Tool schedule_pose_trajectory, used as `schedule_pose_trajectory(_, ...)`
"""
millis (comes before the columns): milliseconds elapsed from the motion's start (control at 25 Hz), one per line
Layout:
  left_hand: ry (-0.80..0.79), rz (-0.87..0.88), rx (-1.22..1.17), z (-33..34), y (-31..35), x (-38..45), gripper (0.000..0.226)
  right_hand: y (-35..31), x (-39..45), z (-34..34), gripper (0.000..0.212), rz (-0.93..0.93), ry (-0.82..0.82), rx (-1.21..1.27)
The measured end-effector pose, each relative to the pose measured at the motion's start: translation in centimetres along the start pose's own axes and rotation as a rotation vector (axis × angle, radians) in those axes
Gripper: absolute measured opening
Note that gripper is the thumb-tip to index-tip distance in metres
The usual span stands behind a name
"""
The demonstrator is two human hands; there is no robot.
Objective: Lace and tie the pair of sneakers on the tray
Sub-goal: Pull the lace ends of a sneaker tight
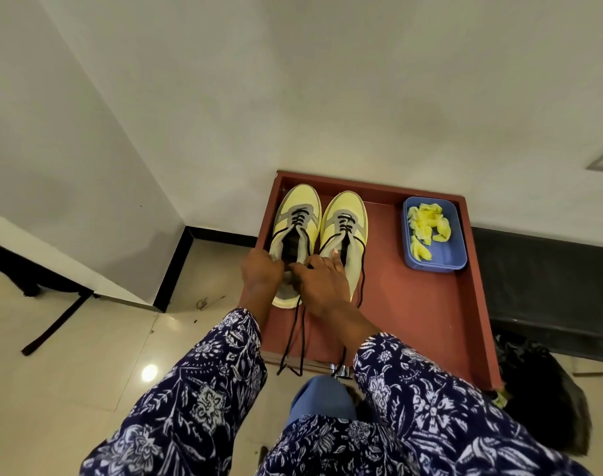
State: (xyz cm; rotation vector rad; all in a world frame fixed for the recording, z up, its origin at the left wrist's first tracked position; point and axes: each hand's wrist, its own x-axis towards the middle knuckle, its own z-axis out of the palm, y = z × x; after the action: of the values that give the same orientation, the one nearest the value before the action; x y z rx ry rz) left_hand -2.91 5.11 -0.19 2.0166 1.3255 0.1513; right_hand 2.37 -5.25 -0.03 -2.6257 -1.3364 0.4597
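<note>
**Inspector:** Left hand and right hand both pinch at the collar of the left sneaker, which sits in the red tray beside the right sneaker.

**Clerk:** Risk?

**Inspector:** The black laces trail over the tray's near edge and could snag or pull out of the eyelets.

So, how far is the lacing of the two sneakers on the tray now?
Both sneakers have laces crossed only through the eyelets nearest the toe. In hand: the left hand and right hand work at the collar of the left sneaker, whose black lace ends trail loose over the red tray edge. Left: the upper eyelets and bow there, then the same on the right sneaker.
</note>
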Motion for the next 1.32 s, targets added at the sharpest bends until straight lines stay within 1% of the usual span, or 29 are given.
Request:
schedule_pose_trajectory(160, 0.040, -0.010, -0.049, 0.0, -0.3, 0.4, 0.020, -0.5, 0.4, 0.3, 0.027, -0.008, 0.038, 0.001)
schedule_pose_trajectory(280, 0.039, -0.004, -0.041, 0.0, -0.5, 0.4, 0.020, -0.9, 0.4, 0.6, 0.027, -0.006, 0.042, 0.010)
schedule_pose_trajectory(400, 0.033, 0.005, -0.025, -0.1, -0.2, 0.2, 0.020, -0.7, 0.3, 0.2, 0.030, -0.005, 0.020, 0.015)
schedule_pose_trajectory(480, 0.047, 0.023, -0.008, -0.1, 0.1, 0.2, 0.023, -0.3, 0.1, -0.5, 0.036, -0.016, 0.007, 0.017)
schedule_pose_trajectory(600, 0.116, 0.085, -0.065, 0.1, 1.4, -0.2, 0.028, 0.9, 0.2, -1.3, 0.047, -0.005, 0.054, 0.051)
schedule_pose_trajectory(680, 0.122, 0.147, -0.109, 0.4, 2.5, -0.6, 0.029, 2.1, 0.2, -1.6, 0.047, 0.030, 0.109, 0.064)
schedule_pose_trajectory(800, 0.113, 0.224, -0.133, 1.4, 3.7, -1.0, 0.026, 3.7, -0.1, -1.8, 0.048, 0.107, 0.154, 0.084)
schedule_pose_trajectory(880, 0.072, 0.227, -0.158, 2.2, 4.5, -1.4, 0.026, 4.7, -0.4, -1.7, 0.050, 0.180, 0.168, 0.118)
schedule_pose_trajectory(960, -0.033, 0.185, -0.157, 2.9, 5.0, -2.0, 0.026, 5.4, -0.8, -1.4, 0.058, 0.245, 0.143, 0.175)
schedule_pose_trajectory(1040, -0.105, 0.179, -0.115, 3.8, 5.0, -2.4, 0.019, 5.8, -1.0, -1.1, 0.065, 0.268, 0.100, 0.230)
schedule_pose_trajectory(1200, -0.162, 0.141, -0.080, 5.0, 4.7, -2.6, 0.024, 5.8, -1.1, -0.7, 0.068, 0.327, 0.045, 0.350)
schedule_pose_trajectory(1320, -0.180, 0.137, -0.029, 5.3, 4.8, -2.7, 0.024, 5.8, -0.7, -0.5, 0.064, 0.382, 0.029, 0.405)
